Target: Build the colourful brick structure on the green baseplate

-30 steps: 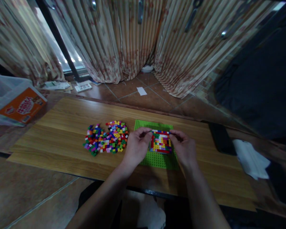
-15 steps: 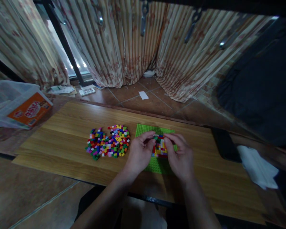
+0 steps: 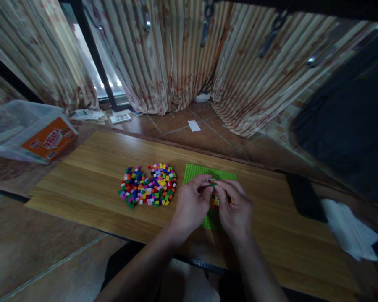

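My left hand [image 3: 192, 202] and my right hand [image 3: 236, 209] meet above a bright green studded baseplate [image 3: 197, 170], fingers pinched. Between their fingertips shows a small green toy brick [image 3: 213, 184], gripped from both sides. Other small bricks close to it are mostly covered by the fingers. Beneath my hands, a patch of red, yellow and white bricks [image 3: 214, 203] sits on the baseplate, largely hidden. Left of the baseplate lies a loose pile of many-coloured bricks [image 3: 149, 186] on the wooden tabletop [image 3: 91, 184].
A clear plastic box [image 3: 34, 134] with an orange label stands beyond the table's left end. Towards the right lie a dark flat object [image 3: 304, 197] and white paper [image 3: 349, 228]. Striped curtains [image 3: 182, 63] hang behind, over a tiled floor.
My right hand has come closer to my left, and their fingertips now meet at the green brick, covering more of the brick patch. The whole view has shifted slightly.
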A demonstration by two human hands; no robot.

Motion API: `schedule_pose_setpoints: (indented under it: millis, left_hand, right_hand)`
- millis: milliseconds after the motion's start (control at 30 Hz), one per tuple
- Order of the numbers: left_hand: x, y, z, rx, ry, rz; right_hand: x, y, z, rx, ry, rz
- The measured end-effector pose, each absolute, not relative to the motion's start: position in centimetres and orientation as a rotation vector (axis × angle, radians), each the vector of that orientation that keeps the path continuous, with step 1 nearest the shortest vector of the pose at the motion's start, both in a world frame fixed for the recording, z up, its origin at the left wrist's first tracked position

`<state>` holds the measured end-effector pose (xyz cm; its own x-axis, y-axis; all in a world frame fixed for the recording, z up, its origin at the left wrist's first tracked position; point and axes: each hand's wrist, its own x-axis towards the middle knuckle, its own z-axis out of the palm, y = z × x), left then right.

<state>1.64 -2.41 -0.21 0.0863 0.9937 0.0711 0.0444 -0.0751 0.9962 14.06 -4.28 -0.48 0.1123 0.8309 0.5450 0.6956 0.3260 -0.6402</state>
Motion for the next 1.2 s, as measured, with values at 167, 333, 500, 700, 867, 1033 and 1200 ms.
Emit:
schedule_pose_setpoints:
  millis: [167,333,500,700,867,1033,1200]
  left_hand:
    - [1.9,-2.4,-0.5,1.308,1.179,1.199]
    - [1.8,-2.2,-0.8,1.269,1.207,1.220]
    - [0.9,-1.6,-0.7,1.346,1.313,1.178]
    - [0.2,-1.5,0.0,1.554,1.453,0.933]
    - [0.5,-1.8,0.3,1.659,1.435,0.834]
    - [0.5,-1.9,0.3,1.707,1.401,0.776]
    - [0.5,-2.0,0.4,1.692,1.400,0.802]
  right_hand:
    - [13.7,-4.4,-0.4,-1.438,-1.664,0.049]
    - [13.7,-4.4,-0.7,-1.419,-1.657,-0.016]
    - [15.5,-4.0,-0.9,-1.519,-1.638,0.046]
    - [16.0,-3.9,-1.2,-1.550,-1.756,0.113]
    - [15.8,-3.9,-1.5,-1.534,-1.781,0.115]
    - [16.1,-3.6,-2.0,-1.533,-1.761,0.143]
    - [16.0,-3.4,-2.1,-1.530,-1.724,0.130]
